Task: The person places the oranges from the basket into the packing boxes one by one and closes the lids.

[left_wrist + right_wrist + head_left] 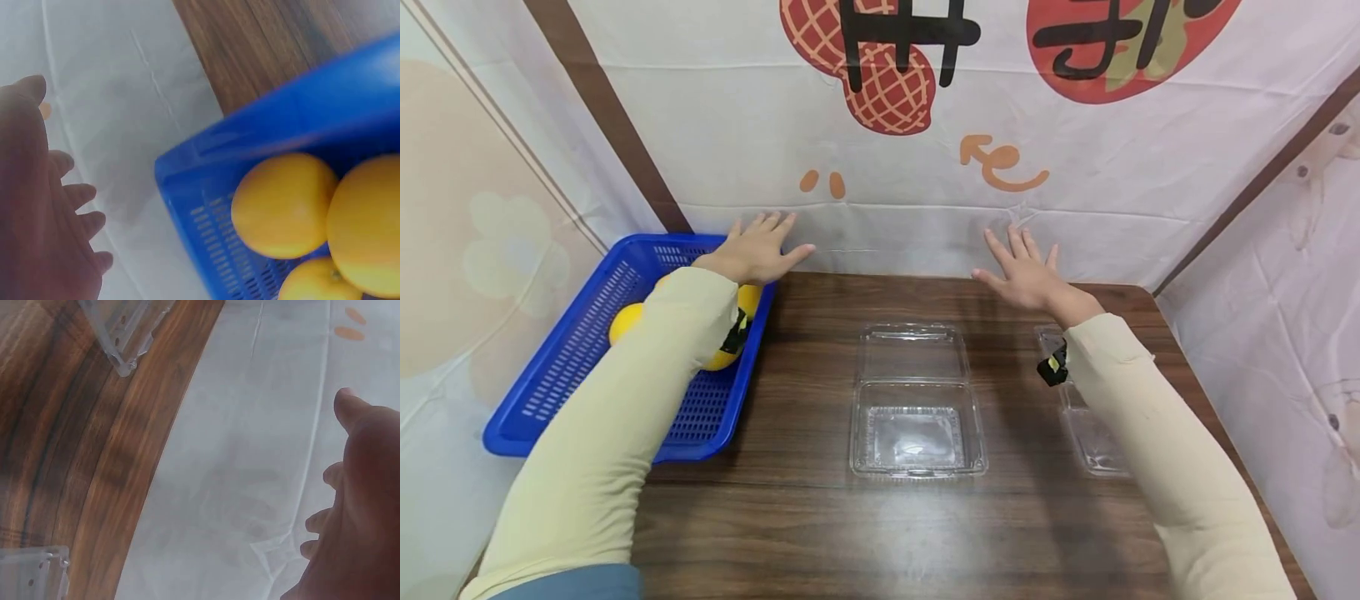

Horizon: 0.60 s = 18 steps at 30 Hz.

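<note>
My left hand [756, 252] reaches over the back right corner of a blue plastic basket [747, 379], fingers spread and holding nothing. Several round orange-yellow fruits [282, 206] lie in that basket, partly covered by my left sleeve in the head view. Toward the back right of the table, my right hand [1028, 271] is stretched out with its fingers fanned, in front of the white curtain. Between the arms stands a clear plastic clamshell box [917, 433] with its lid laid back. A second clear box [1093, 437] sits at the right, partly hidden under my right forearm.
A brown wood-grain table [805, 533] carries everything. White printed fabric [895, 225] hangs along its back edge, and more fabric panels close off the left and right sides.
</note>
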{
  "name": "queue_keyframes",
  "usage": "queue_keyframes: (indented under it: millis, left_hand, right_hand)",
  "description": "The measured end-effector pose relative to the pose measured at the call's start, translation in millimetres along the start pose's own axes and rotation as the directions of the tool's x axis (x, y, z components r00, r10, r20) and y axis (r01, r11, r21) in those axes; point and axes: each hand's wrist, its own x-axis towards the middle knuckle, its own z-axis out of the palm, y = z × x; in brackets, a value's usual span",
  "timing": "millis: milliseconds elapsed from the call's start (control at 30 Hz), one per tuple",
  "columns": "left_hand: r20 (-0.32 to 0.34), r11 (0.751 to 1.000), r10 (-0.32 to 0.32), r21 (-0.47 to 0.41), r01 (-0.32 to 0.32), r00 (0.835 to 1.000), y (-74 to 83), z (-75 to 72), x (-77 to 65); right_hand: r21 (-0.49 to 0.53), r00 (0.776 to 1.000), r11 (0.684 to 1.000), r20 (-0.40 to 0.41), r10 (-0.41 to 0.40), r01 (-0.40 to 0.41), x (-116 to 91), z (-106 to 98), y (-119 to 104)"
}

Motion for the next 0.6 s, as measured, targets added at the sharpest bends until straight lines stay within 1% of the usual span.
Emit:
queue_keyframes:
  millis: [133,300,500,600]
  left_hand:
    - [-0.001,1.0,0.014,-0.005,-0.014,1.0,-7.6,-3.0,-9.1]
    - [-0.009,0.999,0.041,-0.007,-0.041,0.999,-18.0,-3.7,-23.2]
    - [-0.031,0.998,0.057,-0.019,-0.058,0.998,-33.6,-1.6,-37.3]
    - [-0.029,0.998,0.058,-0.037,-0.059,0.998,-41.6,1.4,-43.8]
  right_hand:
    - [0.0,0.999,0.999,-0.011,-0.036,0.036,-11.1,3.9,-2.1]
    - [-0.005,0.997,0.997,0.0,-0.077,0.077,-25.2,11.0,-4.7]
    - [-0.012,0.987,0.987,0.0,-0.158,0.158,-46.5,19.4,-9.3]
    - [0.005,0.982,0.982,-0.005,-0.187,0.187,-59.8,25.3,-12.6]
